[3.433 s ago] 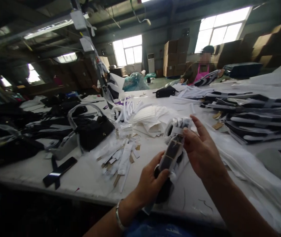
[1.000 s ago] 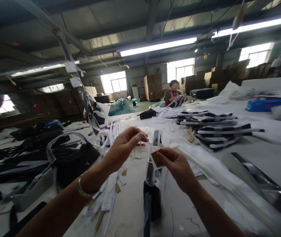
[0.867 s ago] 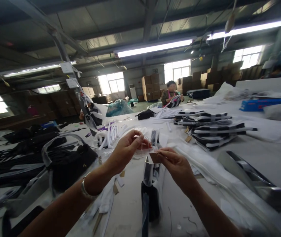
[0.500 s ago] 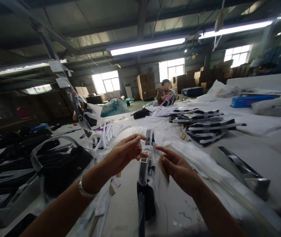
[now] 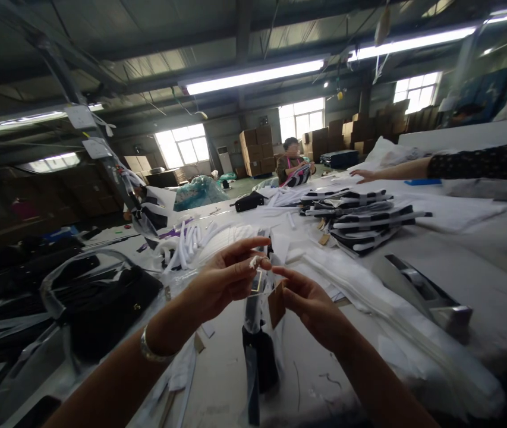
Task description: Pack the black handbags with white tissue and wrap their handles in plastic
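My left hand is closed at the thumb and fingers, with a small white crumpled scrap at its fingertips. My right hand pinches a small brown cardboard piece, its index finger pointing towards the left fingertips. Both hands are above a dark strap wrapped in clear film, which has a gold-coloured buckle. Below it, the strap runs to a black piece on the white table. My left fingers partly hide the strap's upper part.
A black handbag with a film-wrapped handle lies left. Bundled black-and-white straps are piled right, near a tape dispenser. A co-worker's arm stretches over the table from the right. Another person works further back.
A co-worker's arm has come in from the right. The white scrap now shows at my left fingertips, and the cardboard piece is closer to the strap. The view has shifted slightly.
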Motion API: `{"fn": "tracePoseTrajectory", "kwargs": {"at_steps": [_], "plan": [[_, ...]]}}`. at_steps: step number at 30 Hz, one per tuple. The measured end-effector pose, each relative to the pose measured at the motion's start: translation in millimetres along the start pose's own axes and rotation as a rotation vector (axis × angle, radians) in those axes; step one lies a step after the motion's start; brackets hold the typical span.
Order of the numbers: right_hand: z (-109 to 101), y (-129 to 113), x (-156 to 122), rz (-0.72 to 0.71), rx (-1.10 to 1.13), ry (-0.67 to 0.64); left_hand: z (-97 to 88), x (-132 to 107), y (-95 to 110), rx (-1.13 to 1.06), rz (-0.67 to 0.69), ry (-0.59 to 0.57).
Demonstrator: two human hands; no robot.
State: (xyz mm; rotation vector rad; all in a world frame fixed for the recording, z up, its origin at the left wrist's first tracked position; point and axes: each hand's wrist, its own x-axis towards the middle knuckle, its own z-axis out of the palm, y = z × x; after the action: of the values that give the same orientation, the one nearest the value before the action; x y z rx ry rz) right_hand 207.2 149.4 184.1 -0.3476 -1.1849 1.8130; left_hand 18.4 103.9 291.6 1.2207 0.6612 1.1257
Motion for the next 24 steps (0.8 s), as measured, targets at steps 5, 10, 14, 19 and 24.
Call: {"fn": "tracePoseTrajectory", "kwargs": {"at_steps": [5,10,14,19,24], "plan": [[-0.1,6.1,-0.3,-0.024,-0.147,-0.022,10.1,2.7,-1.3,-0.06,0.025,-0.008],[10.5,-2.2,-7.6,-0.21,-0.27,0.055,15.3,8.1,-6.8,-0.034,0.044,-0.01],[21.5,-8.2,-15.6,-0.411,-0.412,0.093,20.9,13.3,-11.1,0.007,0.028,-0.02],[29.7,-12.6,-24.3,-0.32,-0.506,0.208,19.1,8.7,-16.0,0.038,0.053,0.047],[16.3,-14.8,-30.0,-0.185,-0.462,0.181,-4.2,-13.3,-30.1,0.178,0.041,0.12]]}}
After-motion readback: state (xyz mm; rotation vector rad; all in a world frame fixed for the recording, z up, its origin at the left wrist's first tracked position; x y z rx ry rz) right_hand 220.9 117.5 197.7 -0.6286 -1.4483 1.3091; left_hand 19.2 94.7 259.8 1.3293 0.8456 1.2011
